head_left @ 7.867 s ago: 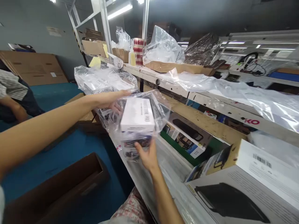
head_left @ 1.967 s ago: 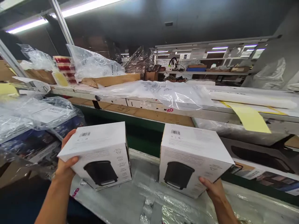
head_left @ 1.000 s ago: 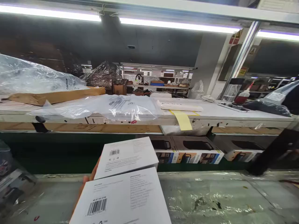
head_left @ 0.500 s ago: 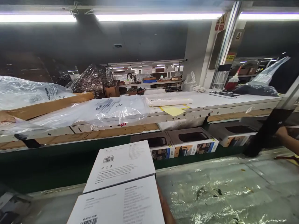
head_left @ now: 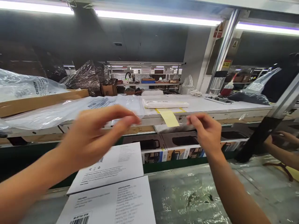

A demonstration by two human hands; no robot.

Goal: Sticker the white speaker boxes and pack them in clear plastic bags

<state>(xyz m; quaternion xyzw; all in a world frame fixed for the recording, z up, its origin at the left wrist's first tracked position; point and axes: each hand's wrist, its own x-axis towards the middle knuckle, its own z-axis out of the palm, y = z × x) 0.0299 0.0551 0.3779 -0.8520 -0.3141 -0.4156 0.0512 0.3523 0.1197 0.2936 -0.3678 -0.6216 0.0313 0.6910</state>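
My left hand (head_left: 102, 133) is raised over two white boxes, its fingers loosely curled and the thumb near the index fingertip. Nothing shows in it. Below lie the nearer white box (head_left: 112, 202) and the farther white box (head_left: 119, 166), edge to edge with printed sides up; my hand and forearm partly cover the farther one. Off to the right, my right hand (head_left: 207, 132) is held up in front of the shelf edge, loosely bent, with no object visible in it. Between my hands a yellow paper sheet (head_left: 169, 117) hangs over the shelf edge, apparently untouched.
Clear plastic bags (head_left: 116, 102) and a rolled white plastic bundle (head_left: 164, 102) lie on the white shelf (head_left: 198, 107). Printed product boxes (head_left: 179, 140) stand beneath it. A dark-wrapped post (head_left: 257, 140) rises at right, with another person's arm (head_left: 280, 152) beyond. Plastic film covers the table (head_left: 182, 189).
Both my hands have risen into view, the right one leaving the side of the nearer box. The white boxes appear slightly farther left, and the yellow sheet now hangs straighter.
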